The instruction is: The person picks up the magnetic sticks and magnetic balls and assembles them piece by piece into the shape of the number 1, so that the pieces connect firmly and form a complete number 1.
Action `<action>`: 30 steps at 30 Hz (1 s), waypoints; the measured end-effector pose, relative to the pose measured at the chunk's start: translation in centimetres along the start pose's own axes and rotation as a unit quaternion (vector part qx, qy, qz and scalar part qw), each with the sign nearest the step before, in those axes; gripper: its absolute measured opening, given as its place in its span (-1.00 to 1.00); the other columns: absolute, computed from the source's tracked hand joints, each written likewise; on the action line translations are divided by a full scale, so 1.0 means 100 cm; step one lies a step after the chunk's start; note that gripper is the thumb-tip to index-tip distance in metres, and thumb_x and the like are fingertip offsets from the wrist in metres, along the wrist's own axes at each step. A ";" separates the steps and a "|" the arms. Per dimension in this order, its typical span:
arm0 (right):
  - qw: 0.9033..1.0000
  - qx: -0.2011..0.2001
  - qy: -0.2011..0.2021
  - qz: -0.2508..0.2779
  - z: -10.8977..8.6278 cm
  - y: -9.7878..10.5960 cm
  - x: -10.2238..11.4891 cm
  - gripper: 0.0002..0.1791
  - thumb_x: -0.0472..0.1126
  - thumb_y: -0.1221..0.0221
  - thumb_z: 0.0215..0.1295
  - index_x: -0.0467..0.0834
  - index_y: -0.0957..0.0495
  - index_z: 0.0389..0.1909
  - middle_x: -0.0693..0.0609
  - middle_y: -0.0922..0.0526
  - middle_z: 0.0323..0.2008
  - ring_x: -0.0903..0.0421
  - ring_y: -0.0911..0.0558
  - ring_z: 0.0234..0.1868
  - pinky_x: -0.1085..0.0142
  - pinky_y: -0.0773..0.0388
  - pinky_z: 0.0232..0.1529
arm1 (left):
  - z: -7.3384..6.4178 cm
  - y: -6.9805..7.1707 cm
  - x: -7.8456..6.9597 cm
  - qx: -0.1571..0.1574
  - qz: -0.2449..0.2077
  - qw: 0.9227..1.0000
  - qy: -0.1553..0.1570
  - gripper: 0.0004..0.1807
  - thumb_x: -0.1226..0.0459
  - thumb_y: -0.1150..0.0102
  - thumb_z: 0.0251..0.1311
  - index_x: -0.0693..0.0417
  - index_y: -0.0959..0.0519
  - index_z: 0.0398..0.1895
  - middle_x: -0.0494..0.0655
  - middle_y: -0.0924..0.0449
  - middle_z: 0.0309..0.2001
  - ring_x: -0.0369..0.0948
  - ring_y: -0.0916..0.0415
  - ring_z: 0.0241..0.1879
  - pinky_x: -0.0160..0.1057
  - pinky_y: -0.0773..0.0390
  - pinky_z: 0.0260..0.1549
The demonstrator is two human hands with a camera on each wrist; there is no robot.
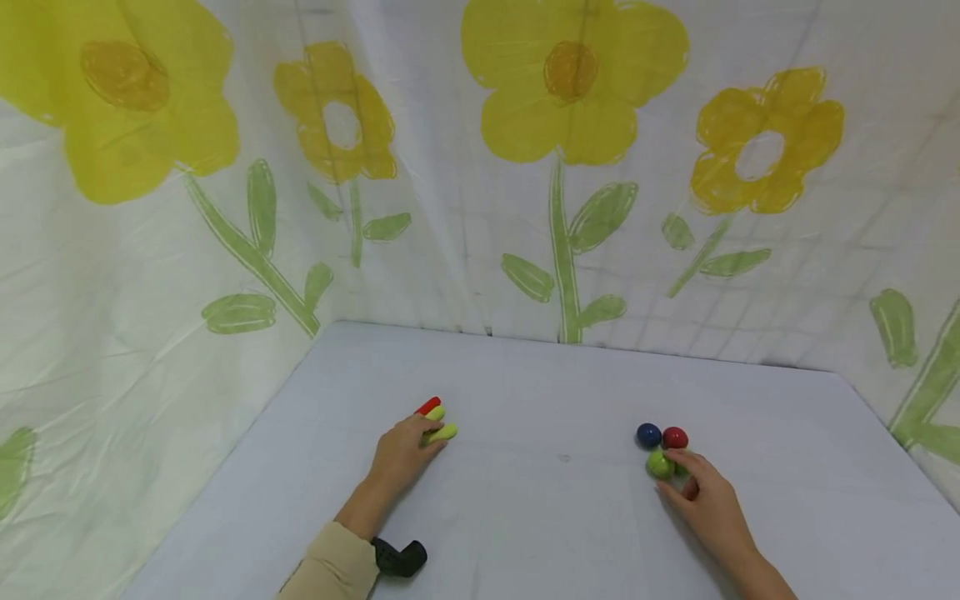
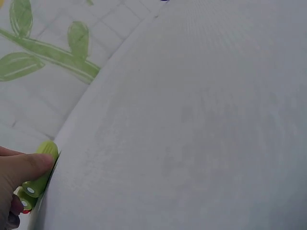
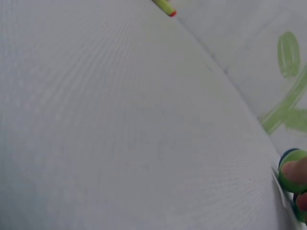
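Note:
On the left of the white table my left hand (image 1: 406,454) holds a yellow-green stick-shaped piece (image 1: 444,432), its thumb laid along the near side. A second yellow-green stick (image 1: 436,412) and a red stick (image 1: 428,406) lie beside it, partly hidden by the fingers. In the left wrist view, the ridged green stick (image 2: 47,149) shows a white dot on its end. Toward the right, my right hand (image 1: 708,498) pinches a green ball (image 1: 660,464) between thumb and fingers. Another green ball (image 1: 681,469) sits mostly hidden behind the fingertips. A blue ball (image 1: 648,435) and a red ball (image 1: 675,437) rest just beyond.
Both groups stand on a white-covered table (image 1: 540,500). A white curtain (image 1: 427,275) printed with yellow flowers hangs behind the far edge and along the sides. A black device (image 1: 401,558) sits at the left sleeve's cuff.

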State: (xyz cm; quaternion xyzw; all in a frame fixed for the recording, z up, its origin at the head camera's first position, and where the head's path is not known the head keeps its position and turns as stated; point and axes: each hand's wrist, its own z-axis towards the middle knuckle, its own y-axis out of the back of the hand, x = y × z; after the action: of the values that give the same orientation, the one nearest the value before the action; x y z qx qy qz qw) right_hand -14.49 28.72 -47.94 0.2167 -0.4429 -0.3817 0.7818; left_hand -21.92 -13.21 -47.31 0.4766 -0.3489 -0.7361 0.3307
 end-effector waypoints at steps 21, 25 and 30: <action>0.999 -0.032 0.033 -0.025 -0.003 -0.005 -0.008 -0.46 -0.50 -0.46 -0.17 -0.32 -0.55 -0.06 0.09 -0.46 -0.45 0.41 -0.26 -0.60 0.44 -0.26 -0.64 | 0.006 -0.001 -0.016 0.044 -0.046 0.997 0.045 -0.75 0.28 -0.36 0.13 0.23 -0.64 -0.17 -0.01 -0.63 -0.19 -0.06 -0.56 -0.16 -0.03 -0.53 -0.21; 0.999 -0.032 0.031 -0.027 -0.004 -0.006 -0.009 -0.45 -0.52 -0.46 -0.16 -0.32 -0.55 -0.05 0.09 -0.45 -0.47 0.41 -0.26 -0.60 0.45 -0.27 -0.64 | 0.008 -0.006 -0.024 0.051 -0.097 0.992 0.060 -0.77 0.30 -0.33 0.16 0.24 -0.62 -0.16 -0.03 -0.63 -0.20 -0.10 -0.54 -0.20 -0.06 -0.51 -0.22; 0.999 -0.022 0.014 -0.032 -0.004 -0.007 -0.007 -0.47 -0.52 -0.43 -0.12 -0.32 -0.54 -0.03 0.06 -0.46 -0.47 0.39 -0.26 -0.60 0.42 -0.29 -0.63 | 0.014 -0.011 -0.035 0.065 -0.155 0.982 0.082 -0.78 0.31 -0.30 0.19 0.28 -0.61 -0.17 -0.04 -0.62 -0.25 -0.15 -0.52 -0.27 -0.15 -0.51 -0.29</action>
State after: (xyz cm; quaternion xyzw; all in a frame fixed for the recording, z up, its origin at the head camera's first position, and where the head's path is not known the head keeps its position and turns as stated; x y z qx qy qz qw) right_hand -14.66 28.85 -48.94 0.2186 -0.4159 -0.4129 0.7802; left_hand -22.21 -9.45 -46.18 0.6038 -0.2893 -0.7131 0.2082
